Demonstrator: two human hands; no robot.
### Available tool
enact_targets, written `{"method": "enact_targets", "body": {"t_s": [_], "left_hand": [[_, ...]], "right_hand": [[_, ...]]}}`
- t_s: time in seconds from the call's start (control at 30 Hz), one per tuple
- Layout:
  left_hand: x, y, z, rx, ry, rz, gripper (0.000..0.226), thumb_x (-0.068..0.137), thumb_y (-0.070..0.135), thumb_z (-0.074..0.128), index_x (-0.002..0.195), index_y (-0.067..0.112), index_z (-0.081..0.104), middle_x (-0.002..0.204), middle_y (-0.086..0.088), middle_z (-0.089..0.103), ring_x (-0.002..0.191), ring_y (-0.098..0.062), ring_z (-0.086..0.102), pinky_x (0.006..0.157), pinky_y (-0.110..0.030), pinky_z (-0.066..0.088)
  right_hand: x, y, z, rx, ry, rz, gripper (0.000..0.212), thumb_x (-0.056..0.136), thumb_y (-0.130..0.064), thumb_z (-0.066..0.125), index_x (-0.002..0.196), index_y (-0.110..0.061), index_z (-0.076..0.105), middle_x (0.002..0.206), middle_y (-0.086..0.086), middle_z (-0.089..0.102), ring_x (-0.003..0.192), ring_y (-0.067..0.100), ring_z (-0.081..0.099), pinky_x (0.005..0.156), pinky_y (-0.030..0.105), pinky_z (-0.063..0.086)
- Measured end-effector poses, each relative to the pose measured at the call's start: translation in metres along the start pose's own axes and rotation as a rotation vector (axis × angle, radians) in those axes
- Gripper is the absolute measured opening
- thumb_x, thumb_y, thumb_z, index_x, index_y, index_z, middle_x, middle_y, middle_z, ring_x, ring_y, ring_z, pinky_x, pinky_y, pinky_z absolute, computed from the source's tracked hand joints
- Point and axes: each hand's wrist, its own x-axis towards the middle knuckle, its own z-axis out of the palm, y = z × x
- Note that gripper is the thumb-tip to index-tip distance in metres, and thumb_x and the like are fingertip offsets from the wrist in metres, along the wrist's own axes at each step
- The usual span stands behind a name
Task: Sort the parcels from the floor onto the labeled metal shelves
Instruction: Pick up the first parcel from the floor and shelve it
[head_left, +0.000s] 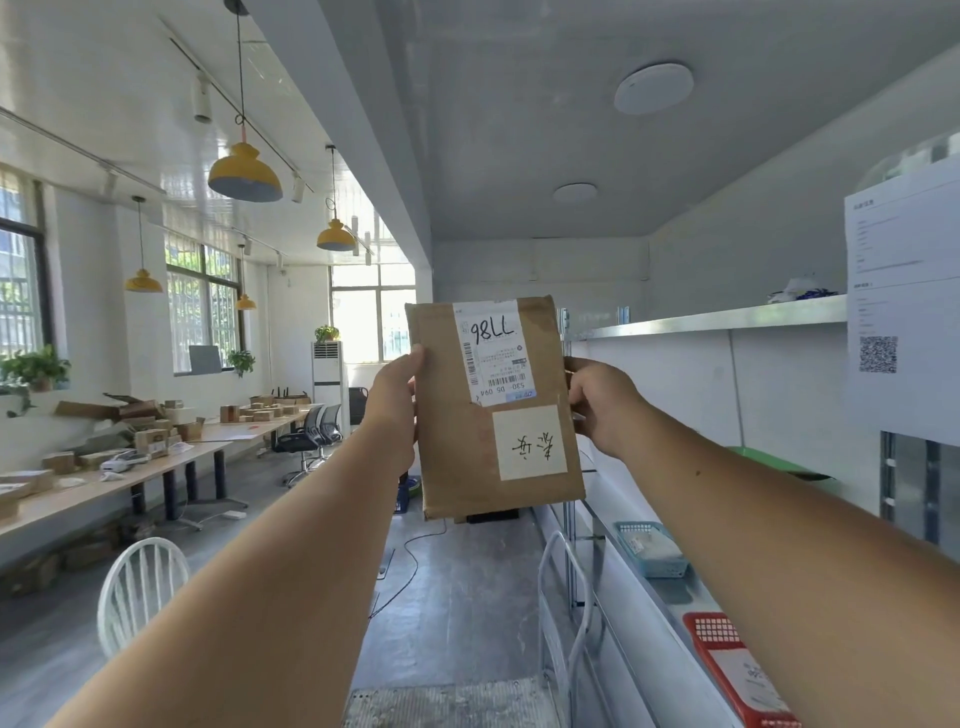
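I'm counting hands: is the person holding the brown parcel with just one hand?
No, the left hand and right hand each grip one side of the parcel.

On the right, white metal shelves (727, 317) hold a blue plastic basket (649, 556) and a red plastic basket (727, 660). Small cardboard boxes (150, 436) litter a long wooden counter (78, 493) at left.

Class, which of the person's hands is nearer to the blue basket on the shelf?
Right. The right hand grips the right edge of the parcel, above the blue basket; the left hand grips its left edge, farther from the basket.
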Motion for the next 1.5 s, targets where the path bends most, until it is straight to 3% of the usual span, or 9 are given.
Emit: {"method": "enact_targets", "body": {"t_s": [0.13, 0.3, 0.37, 0.47, 0.63, 0.97, 1.17, 1.33, 1.5], "left_hand": [[0.006, -0.007, 0.000, 0.004, 0.030, 0.064, 0.097, 0.076, 0.065, 0.075, 0.159, 0.037, 0.033, 0.144, -0.003, 0.062, 0.125, -0.033, 0.063, 0.108, -0.060, 0.048], [0.003, -0.007, 0.005, 0.019, 0.108, 0.090, 0.122, 0.046, 0.101, 0.055, 0.156, 0.064, 0.017, 0.157, 0.002, 0.047, 0.138, -0.035, 0.051, 0.112, -0.067, 0.041], [0.011, -0.010, 0.005, 0.004, 0.114, 0.087, 0.129, 0.037, 0.110, 0.046, 0.154, 0.063, 0.023, 0.157, 0.004, 0.049, 0.139, -0.034, 0.051, 0.113, -0.066, 0.039], [0.012, -0.010, 0.006, -0.016, 0.130, 0.085, 0.133, 0.036, 0.111, 0.046, 0.155, 0.054, 0.033, 0.150, 0.003, 0.057, 0.133, -0.033, 0.056, 0.111, -0.063, 0.042], [0.032, -0.016, -0.004, -0.069, 0.183, 0.000, 0.155, 0.016, 0.115, 0.040, 0.156, 0.048, 0.037, 0.146, 0.001, 0.061, 0.131, -0.036, 0.058, 0.107, -0.065, 0.044], [0.086, -0.036, -0.034, -0.199, 0.235, -0.073, 0.137, 0.022, 0.102, 0.065, 0.147, 0.046, 0.054, 0.131, 0.001, 0.072, 0.116, -0.033, 0.068, 0.100, -0.059, 0.048], [0.048, -0.024, -0.030, -0.230, 0.204, -0.038, 0.107, 0.048, 0.091, 0.065, 0.146, 0.049, 0.052, 0.131, -0.001, 0.070, 0.115, -0.035, 0.068, 0.089, -0.061, 0.055], [0.028, -0.016, -0.029, -0.300, 0.242, -0.021, 0.099, 0.055, 0.085, 0.061, 0.144, 0.043, 0.054, 0.130, -0.003, 0.070, 0.112, -0.033, 0.068, 0.082, -0.054, 0.059], [0.011, -0.012, -0.019, -0.405, 0.250, -0.015, 0.067, 0.083, 0.076, 0.055, 0.136, 0.035, 0.059, 0.118, -0.005, 0.073, 0.104, -0.033, 0.071, 0.081, -0.050, 0.061]], "right_hand": [[-0.010, -0.001, 0.003, -0.087, -0.035, -0.030, 0.054, 0.090, 0.016, 0.046, 0.125, -0.011, 0.075, 0.110, 0.015, 0.074, 0.100, 0.035, 0.070, 0.089, 0.042, 0.062], [-0.023, 0.001, 0.010, -0.096, -0.090, -0.031, 0.059, 0.074, 0.009, 0.049, 0.116, -0.018, 0.080, 0.118, 0.014, 0.076, 0.117, 0.038, 0.066, 0.105, 0.055, 0.055], [-0.023, 0.004, 0.010, -0.069, -0.148, -0.017, 0.065, 0.052, 0.001, 0.053, 0.113, -0.012, 0.074, 0.127, 0.014, 0.070, 0.113, 0.036, 0.064, 0.093, 0.049, 0.057], [-0.026, 0.008, 0.007, -0.012, -0.235, -0.118, 0.035, 0.082, -0.003, 0.057, 0.108, -0.018, 0.075, 0.103, 0.008, 0.078, 0.088, 0.027, 0.070, 0.073, 0.036, 0.054], [-0.021, 0.012, 0.001, -0.123, -0.311, -0.193, 0.064, 0.092, 0.006, 0.062, 0.138, -0.039, 0.067, 0.107, 0.002, 0.082, 0.086, 0.022, 0.076, 0.063, 0.029, 0.058], [-0.021, 0.030, 0.011, -0.021, -0.222, -0.252, 0.098, 0.087, 0.000, 0.083, 0.167, -0.018, 0.029, 0.157, 0.004, 0.058, 0.115, 0.023, 0.071, 0.072, 0.032, 0.061], [-0.019, 0.027, 0.022, -0.122, -0.181, -0.324, 0.045, 0.093, -0.013, 0.080, 0.136, -0.026, 0.071, 0.131, 0.009, 0.076, 0.108, 0.024, 0.076, 0.098, 0.048, 0.062], [-0.023, 0.022, 0.028, -0.244, -0.056, -0.298, 0.076, 0.089, -0.041, 0.084, 0.154, -0.016, 0.054, 0.155, 0.010, 0.056, 0.132, 0.030, 0.062, 0.108, 0.046, 0.054], [-0.029, 0.018, 0.035, -0.055, 0.118, -0.182, 0.105, 0.074, -0.053, 0.092, 0.157, -0.009, 0.045, 0.145, 0.011, 0.063, 0.102, 0.020, 0.065, 0.069, 0.028, 0.053]]}}
